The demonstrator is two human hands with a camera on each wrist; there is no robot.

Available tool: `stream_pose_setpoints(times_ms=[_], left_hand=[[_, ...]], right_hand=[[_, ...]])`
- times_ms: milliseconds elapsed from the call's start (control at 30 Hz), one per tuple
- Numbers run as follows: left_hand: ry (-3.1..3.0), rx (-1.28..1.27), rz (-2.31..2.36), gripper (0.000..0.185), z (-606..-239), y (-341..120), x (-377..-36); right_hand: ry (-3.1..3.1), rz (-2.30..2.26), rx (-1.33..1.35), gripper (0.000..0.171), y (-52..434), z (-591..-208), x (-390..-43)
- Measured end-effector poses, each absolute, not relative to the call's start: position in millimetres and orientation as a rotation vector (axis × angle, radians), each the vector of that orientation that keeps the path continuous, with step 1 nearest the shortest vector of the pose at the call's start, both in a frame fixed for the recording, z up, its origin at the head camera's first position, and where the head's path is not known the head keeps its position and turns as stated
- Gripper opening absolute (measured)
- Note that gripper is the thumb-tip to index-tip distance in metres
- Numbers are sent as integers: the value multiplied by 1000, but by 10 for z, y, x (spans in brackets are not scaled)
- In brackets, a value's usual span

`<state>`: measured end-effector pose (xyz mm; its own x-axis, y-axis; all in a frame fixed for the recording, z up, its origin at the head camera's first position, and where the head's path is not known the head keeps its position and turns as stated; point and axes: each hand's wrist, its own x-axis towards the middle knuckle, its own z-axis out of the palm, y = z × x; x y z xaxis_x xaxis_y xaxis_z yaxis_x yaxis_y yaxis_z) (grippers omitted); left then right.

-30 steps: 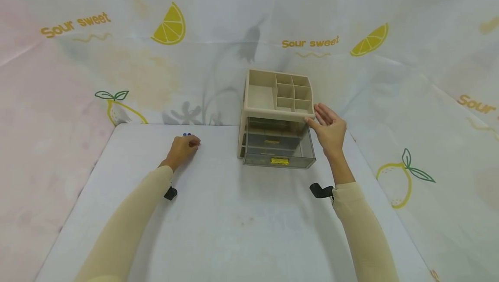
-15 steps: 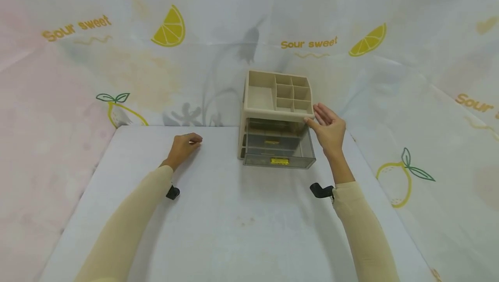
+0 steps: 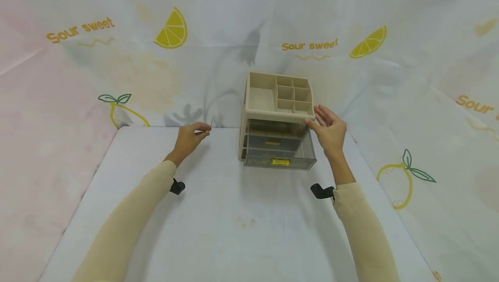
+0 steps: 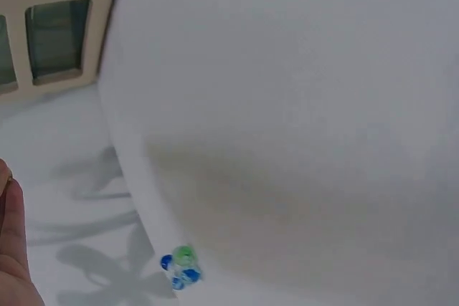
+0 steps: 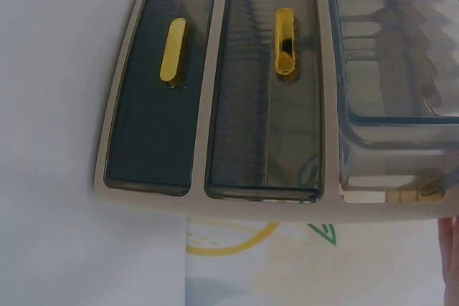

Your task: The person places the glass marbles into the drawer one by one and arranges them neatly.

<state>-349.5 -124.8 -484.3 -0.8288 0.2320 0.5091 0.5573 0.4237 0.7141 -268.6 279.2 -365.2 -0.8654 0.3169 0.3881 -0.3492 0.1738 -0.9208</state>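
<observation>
A beige desktop drawer organizer [image 3: 262, 113] stands at the back of the table, its clear grey top drawer [image 3: 280, 161] pulled out. My right hand [image 3: 331, 132] holds the organizer's front right corner, thumb at the front edge and fingers along the side. To the left of the organizer, my left hand [image 3: 191, 138] is raised off the table with thumb and fingertips together. A tiny reddish thing [image 3: 211, 128] seems to show at the tips; its kind is too small to tell. In the left wrist view a small blue and green beaded cluster [image 4: 183, 266] lies near the table's edge.
Two lower drawers with gold handles [image 5: 173, 49] are closed. Open compartments [image 3: 294, 93] form the organizer's top. Behind the white table [image 3: 241, 230] hangs a lemon-print cloth [image 3: 218, 26]. Black wrist cameras [image 3: 322, 191] sit on both forearms.
My left hand has lifted and moved right, away from the blue bits seen beside it, toward the organizer. The right hand and the pulled-out drawer stay where they were.
</observation>
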Motion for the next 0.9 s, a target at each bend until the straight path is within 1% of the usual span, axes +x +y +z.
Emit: stream_pose_setpoints(times_ms=[367,600,767,900], left_hand=[[-2169,-866,-1576,17,-4292,-803,-3307],[-2094,-977,-1587,18,-3781,-621,-2949],[-2028,-1075,-1635,18,-3615,-542,-2841],[-1990,-1142,-1664,20,-3617,-466,-2871]], right_hand=[[-1974,1733,26,60,2809,-3681,-2677],[-1974,1737,38,60,2825,-3701,-2688],[-1961,1747,30,59,2817,-3684,-2694],[-1958,1748,28,60,2820,-3673,-2706]])
